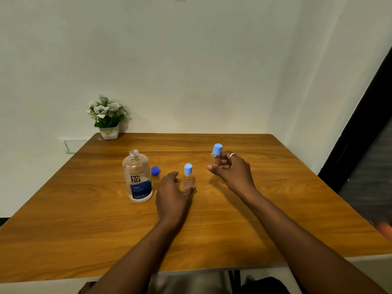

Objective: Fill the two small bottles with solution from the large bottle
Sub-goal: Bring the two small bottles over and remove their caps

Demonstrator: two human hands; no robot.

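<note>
The large clear bottle (137, 177) with a blue "renu" label stands uncapped on the wooden table (84, 230), left of centre. Its dark blue cap (155, 170) lies just to its right. A small clear bottle (188, 176) with a light blue cap stands upright at the table's middle. My left hand (172, 194) is beside it, fingers spread around its base, thumb near its foot. My right hand (230, 168) grips the second small bottle (216, 155), light blue cap on, lifted off the table and tilted slightly.
A small pot of white flowers (108, 117) stands at the table's far left corner against the pale wall. A wall socket plate (73, 145) sits beyond the left edge. A dark door frame (364, 124) runs down the right side.
</note>
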